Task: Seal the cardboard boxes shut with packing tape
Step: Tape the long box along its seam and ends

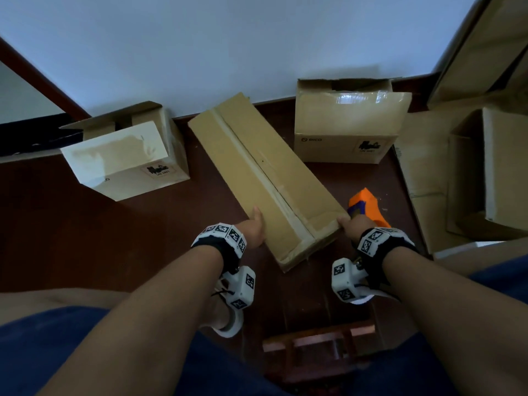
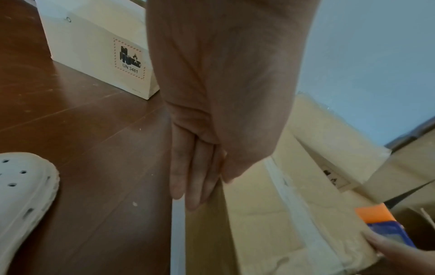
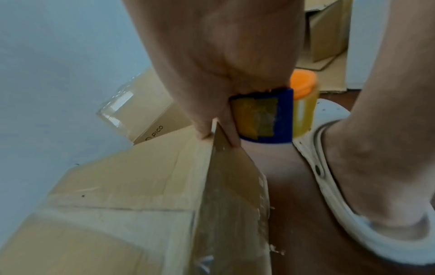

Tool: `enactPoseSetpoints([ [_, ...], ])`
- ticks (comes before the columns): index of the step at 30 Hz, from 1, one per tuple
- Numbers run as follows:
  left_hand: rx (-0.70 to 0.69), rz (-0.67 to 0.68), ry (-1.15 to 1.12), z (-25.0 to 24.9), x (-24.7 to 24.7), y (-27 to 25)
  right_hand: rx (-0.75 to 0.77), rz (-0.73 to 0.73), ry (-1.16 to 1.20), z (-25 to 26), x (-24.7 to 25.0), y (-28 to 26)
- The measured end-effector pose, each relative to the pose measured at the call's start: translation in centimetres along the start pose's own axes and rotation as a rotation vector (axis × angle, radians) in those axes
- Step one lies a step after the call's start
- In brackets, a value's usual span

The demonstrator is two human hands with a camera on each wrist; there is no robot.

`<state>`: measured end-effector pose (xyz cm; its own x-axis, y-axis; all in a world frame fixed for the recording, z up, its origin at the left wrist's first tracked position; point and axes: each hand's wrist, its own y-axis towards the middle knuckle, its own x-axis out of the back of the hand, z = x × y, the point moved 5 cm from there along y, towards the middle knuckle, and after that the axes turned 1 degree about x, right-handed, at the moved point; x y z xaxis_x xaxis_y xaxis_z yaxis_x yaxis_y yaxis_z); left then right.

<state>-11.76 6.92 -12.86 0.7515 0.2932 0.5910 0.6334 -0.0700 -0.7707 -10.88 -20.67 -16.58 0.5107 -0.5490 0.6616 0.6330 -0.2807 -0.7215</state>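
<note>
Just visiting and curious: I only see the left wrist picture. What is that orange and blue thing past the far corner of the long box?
Observer: A tape dispenser; the right wrist view shows its roll of tape.
Visitor: Is the other hand using it?
Observer: Not as far as it shows. The right hand pinches the corner of the long box, and the dispenser sits just behind it.
Visitor: Is that box taped already?
Observer: The head view shows a tape strip along its whole top seam. The small box on the left and the PICO box stand with their tops open.
</note>
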Motion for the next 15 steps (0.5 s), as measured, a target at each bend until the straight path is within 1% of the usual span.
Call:
enactPoseSetpoints([
  [3,-0.071,0.089,0.115,-0.5,-0.2,0.9,0.015,-0.128,-0.046,0.2,1.3,0.6],
  [5,-0.1,0.144,0.131,-1.0,-0.5,1.4,0.019,-0.141,-0.015,0.8,2.2,0.7],
  [7,-0.113,0.152,0.158,-1.8,-0.6,1.9,0.0,-0.125,-0.005,1.0,2.9,0.7],
  [8,-0.142,0.126,0.184,-2.5,-0.1,2.0,-0.014,-0.114,-0.015,1.1,3.1,0.6],
  [9,-0.191,0.072,0.248,-3.2,0.8,2.2,-0.024,-0.1,-0.027,1.2,3.3,0.5],
  [12,-0.343,-0.158,0.452,-4.0,4.5,2.6,-0.021,-0.086,0.002,1.1,3.4,0.4],
  [14,-0.372,-0.244,0.58,-3.1,6.1,3.2,-0.001,-0.096,0.005,1.0,3.3,0.0],
  [15,-0.349,-0.253,0.64,-2.4,6.6,3.4,0.013,-0.101,0.006,1.0,3.0,-0.1],
])
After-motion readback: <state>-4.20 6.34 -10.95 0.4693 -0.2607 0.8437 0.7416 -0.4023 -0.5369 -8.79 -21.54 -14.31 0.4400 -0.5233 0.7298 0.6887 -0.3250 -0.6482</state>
